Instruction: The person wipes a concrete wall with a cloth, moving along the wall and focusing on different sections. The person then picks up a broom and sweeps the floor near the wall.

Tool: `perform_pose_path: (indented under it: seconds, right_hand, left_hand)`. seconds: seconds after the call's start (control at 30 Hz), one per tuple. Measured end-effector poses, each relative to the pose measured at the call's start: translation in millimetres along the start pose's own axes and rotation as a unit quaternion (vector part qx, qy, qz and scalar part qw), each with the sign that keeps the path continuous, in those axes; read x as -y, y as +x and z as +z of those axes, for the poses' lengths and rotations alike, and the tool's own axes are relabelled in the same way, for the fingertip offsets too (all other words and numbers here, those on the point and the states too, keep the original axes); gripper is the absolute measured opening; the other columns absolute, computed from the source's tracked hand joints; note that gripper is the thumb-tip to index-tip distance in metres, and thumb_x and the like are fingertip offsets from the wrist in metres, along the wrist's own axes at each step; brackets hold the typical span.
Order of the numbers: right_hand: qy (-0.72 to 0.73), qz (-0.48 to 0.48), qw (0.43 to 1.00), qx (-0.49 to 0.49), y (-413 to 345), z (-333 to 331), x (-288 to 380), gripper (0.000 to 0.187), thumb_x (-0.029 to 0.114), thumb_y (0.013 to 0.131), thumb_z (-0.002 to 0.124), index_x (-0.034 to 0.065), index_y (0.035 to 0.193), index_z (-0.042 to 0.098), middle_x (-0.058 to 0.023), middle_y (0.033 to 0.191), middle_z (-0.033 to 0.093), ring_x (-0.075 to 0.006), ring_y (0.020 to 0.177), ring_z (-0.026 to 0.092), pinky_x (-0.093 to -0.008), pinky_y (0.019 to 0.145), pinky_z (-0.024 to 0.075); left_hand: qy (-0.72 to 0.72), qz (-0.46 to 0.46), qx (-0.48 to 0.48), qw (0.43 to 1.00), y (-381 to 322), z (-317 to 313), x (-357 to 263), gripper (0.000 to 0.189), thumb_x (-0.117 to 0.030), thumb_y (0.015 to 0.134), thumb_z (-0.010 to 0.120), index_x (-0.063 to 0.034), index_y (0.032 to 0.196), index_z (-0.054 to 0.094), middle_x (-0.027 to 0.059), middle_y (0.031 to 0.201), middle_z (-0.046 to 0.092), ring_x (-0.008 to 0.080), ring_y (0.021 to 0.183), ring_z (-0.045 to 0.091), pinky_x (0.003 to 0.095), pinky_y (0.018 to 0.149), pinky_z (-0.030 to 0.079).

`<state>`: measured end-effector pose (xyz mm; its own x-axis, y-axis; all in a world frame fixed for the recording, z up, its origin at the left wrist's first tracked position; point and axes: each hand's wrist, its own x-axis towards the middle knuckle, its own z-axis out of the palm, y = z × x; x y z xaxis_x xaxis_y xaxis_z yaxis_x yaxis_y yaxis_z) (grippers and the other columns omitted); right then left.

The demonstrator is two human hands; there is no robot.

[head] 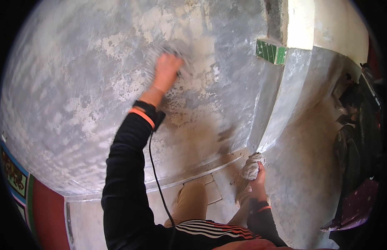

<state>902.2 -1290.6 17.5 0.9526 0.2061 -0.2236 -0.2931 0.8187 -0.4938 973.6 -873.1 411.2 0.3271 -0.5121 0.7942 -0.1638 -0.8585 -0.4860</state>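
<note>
Against the patchy grey plastered wall (118,90), my left hand (169,67) is closed on a blurred greyish object (173,49). Motion smears its outline, so I cannot tell whether it is a pad or a cloth. Peeled, pale patches surround that hand. Lower down on the right, my right hand (259,176) grips a crumpled off-white cloth (252,165) near the foot of the wall corner. A dark wrist device with an orange band sits on my left wrist, and a black cable (154,168) runs down from it.
A green tiled ledge (270,51) juts out beside the wall's right edge. Dark objects resembling a motorcycle (357,125) stand at far right, with a purple dotted cloth (357,203) below. A raised strip (209,172) edges the floor. A framed picture (13,172) appears at far left.
</note>
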Motion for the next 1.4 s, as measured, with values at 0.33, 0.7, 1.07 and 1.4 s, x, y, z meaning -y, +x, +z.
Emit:
perform_pose_path:
  seconds: [0.33,0.7,1.07,1.4]
  right_hand:
    - [-0.025,0.014,0.999,-0.02,-5.2,5.7,1.3,0.036,0.032,0.09,0.055,0.0064,0.115,0.061,-0.0076,0.102,0.068,-0.0234,0.091,0.065,-0.0371,0.083,0.0514]
    - [-0.025,0.023,0.998,-0.046,-22.9,3.5,10.8,0.038,0.031,0.089,0.056,0.0048,0.116,0.06,-0.0092,0.103,0.068,-0.0242,0.091,0.066,-0.038,0.083,0.0521]
    - [-0.012,0.052,0.998,-0.02,1.7,-7.7,6.5,0.043,0.031,0.089,0.057,0.0022,0.12,0.057,-0.0139,0.107,0.067,-0.0291,0.098,0.064,-0.0418,0.09,0.0503]
    - [-0.027,0.03,0.999,-0.035,-1.2,-18.1,11.5,0.043,0.03,0.088,0.057,0.002,0.121,0.057,-0.0144,0.107,0.067,-0.0304,0.097,0.065,-0.044,0.088,0.0511]
  left_hand:
    - [0.09,-0.16,-0.207,0.961,104.4,-68.6,70.1,0.045,0.003,0.065,0.067,-0.015,0.107,0.061,0.0068,0.106,0.059,0.0326,0.11,0.048,0.0433,0.096,0.036]
    - [-0.093,0.064,0.067,0.991,46.4,12.0,-38.8,0.047,0.011,0.063,0.057,-0.0135,0.103,0.06,0.0101,0.1,0.059,0.0344,0.1,0.052,0.0444,0.086,0.043]
    - [-0.059,-0.113,-0.19,0.973,240.8,64.6,-12.6,0.041,0.001,0.073,0.054,-0.0046,0.114,0.056,0.019,0.114,0.057,0.0414,0.109,0.049,0.0456,0.094,0.04]
    - [-0.254,0.13,0.136,0.949,72.8,198.5,-169.3,0.037,0.009,0.066,0.056,-0.0064,0.099,0.059,0.015,0.101,0.055,0.0357,0.108,0.05,0.04,0.092,0.043]
